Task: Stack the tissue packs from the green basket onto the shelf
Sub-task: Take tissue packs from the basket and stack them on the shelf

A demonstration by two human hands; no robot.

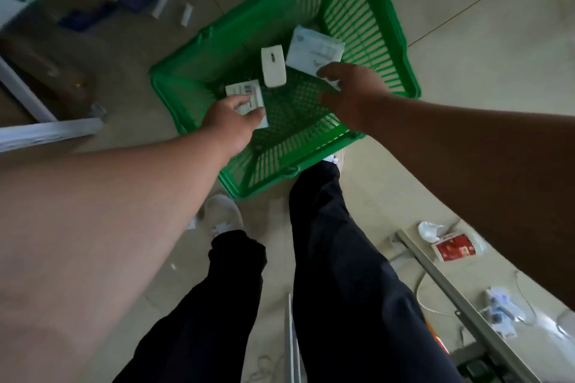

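Pale floor tiles [466,25] fill my view from the head camera, and I'm looking straight down at the green basket [385,9] sitting on them, just ahead of my white shoes [222,216] and dark trousers [336,258]. Both my arms are stretched down into it. My left hand [231,121] is low at the near-left part of the basket, fingers and thumb curled around a tissue pack with a barcode [249,93], pinching it at its near edge. My right hand [351,93] is over at the right side, fingers bent onto the near corner of a larger white tissue pack [314,48] that lies tilted against the far slatted wall; the grip looks closed on that corner, though the fingertips are partly hidden beneath the pack. Between the two, a third white pack [273,65] stands on its narrow side on the mesh bottom, touched by neither hand. Off to the left I catch the blurred lower edge of a white shelf frame [46,130] with brown cartons [46,71] behind it, too smeared to read. Down at the right, a metal rail [451,289] runs across the floor with a red-and-white wrapper [454,247], some white cable [426,295] and small blue-white packets [501,308] scattered beside it.
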